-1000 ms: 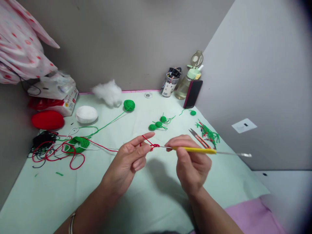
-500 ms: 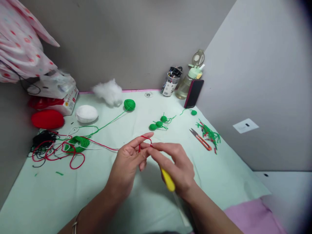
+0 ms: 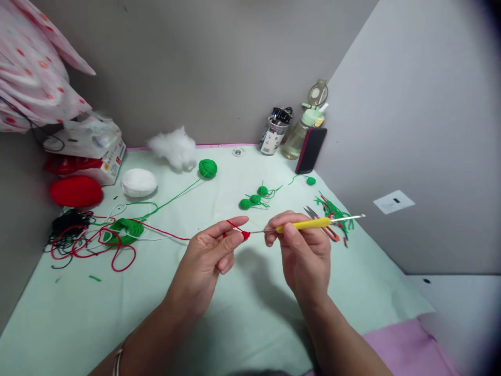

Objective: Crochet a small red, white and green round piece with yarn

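Note:
Between the thumb and fingers of my left hand (image 3: 209, 253) a small red crochet piece (image 3: 246, 236) is pinched, mostly hidden by the fingertips. Red yarn (image 3: 168, 232) runs from the tangle at the left to this hand and loops over its raised index finger. My right hand (image 3: 307, 253) is closed around the yellow handle of a crochet hook (image 3: 303, 225). One thin metal end of the hook points left and meets the red piece; the other metal end sticks out to the right.
Several small green crochet balls (image 3: 255, 199) lie beyond my hands. Thread snips (image 3: 332, 233) and green yarn scraps (image 3: 344, 215) are at the right. A yarn tangle (image 3: 125, 232), a red yarn ball (image 3: 76, 191) and a white one (image 3: 139, 183) sit left. A phone (image 3: 311, 150) leans against the wall.
My right hand has moved right and turned, bringing the hook from pointing down towards me to nearly level. The red piece now shows at my left fingertips, which have barely moved.

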Action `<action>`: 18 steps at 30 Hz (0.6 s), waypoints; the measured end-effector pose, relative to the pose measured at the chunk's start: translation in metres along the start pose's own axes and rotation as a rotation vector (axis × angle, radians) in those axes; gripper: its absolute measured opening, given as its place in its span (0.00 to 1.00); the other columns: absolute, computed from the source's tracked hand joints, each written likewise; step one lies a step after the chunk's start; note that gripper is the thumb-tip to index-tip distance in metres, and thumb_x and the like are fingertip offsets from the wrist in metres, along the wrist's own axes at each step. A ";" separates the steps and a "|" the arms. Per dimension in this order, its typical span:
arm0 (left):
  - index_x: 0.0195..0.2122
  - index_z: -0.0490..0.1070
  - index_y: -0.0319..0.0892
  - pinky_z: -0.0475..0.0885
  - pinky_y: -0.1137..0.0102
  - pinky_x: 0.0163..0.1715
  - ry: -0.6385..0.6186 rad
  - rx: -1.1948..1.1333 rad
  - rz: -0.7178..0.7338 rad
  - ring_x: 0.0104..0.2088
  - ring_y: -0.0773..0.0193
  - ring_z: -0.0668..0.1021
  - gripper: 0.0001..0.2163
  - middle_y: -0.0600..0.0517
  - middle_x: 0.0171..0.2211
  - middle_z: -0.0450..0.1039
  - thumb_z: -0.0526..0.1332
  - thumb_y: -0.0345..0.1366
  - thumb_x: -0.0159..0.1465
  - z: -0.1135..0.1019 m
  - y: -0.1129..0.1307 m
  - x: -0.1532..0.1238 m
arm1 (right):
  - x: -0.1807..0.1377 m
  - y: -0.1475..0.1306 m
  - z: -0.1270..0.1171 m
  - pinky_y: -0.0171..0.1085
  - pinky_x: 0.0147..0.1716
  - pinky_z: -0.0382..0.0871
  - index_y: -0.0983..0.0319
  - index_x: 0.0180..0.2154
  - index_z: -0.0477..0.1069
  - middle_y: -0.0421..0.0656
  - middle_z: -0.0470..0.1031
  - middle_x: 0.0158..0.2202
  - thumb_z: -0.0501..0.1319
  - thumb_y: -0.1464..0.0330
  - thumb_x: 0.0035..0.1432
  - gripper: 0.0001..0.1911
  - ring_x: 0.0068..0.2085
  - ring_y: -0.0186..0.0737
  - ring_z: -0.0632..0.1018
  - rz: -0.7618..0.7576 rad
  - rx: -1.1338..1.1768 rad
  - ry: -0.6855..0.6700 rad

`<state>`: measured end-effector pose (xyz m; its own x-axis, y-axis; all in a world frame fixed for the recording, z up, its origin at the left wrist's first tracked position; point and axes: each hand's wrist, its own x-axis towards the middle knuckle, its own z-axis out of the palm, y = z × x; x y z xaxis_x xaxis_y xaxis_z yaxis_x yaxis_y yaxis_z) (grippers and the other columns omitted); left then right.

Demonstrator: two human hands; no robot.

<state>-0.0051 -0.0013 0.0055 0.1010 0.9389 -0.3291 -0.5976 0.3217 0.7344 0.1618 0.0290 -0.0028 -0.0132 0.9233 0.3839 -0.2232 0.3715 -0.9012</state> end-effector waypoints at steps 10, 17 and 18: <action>0.54 0.84 0.45 0.56 0.80 0.20 -0.022 -0.042 -0.034 0.19 0.78 0.58 0.20 0.61 0.21 0.62 0.77 0.38 0.61 0.005 -0.012 -0.003 | -0.021 0.002 0.001 0.44 0.39 0.81 0.50 0.51 0.82 0.45 0.83 0.45 0.65 0.73 0.67 0.16 0.44 0.46 0.83 -0.450 -0.661 -0.184; 0.47 0.86 0.44 0.54 0.79 0.18 0.052 0.004 0.049 0.19 0.79 0.58 0.14 0.58 0.26 0.69 0.77 0.34 0.59 0.003 -0.004 -0.001 | -0.002 -0.001 0.001 0.38 0.24 0.73 0.58 0.40 0.81 0.43 0.79 0.33 0.61 0.66 0.72 0.10 0.27 0.37 0.76 -0.094 -0.148 -0.020; 0.50 0.85 0.47 0.56 0.79 0.19 0.078 0.043 0.092 0.20 0.78 0.60 0.17 0.58 0.28 0.71 0.78 0.33 0.58 0.004 -0.005 -0.002 | -0.002 -0.002 0.002 0.38 0.25 0.74 0.58 0.40 0.81 0.43 0.79 0.33 0.61 0.66 0.72 0.10 0.28 0.37 0.77 -0.088 -0.171 -0.058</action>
<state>0.0006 -0.0041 0.0043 -0.0160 0.9529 -0.3029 -0.5666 0.2410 0.7880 0.1607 0.0259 -0.0015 -0.0579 0.8811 0.4694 -0.0576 0.4664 -0.8827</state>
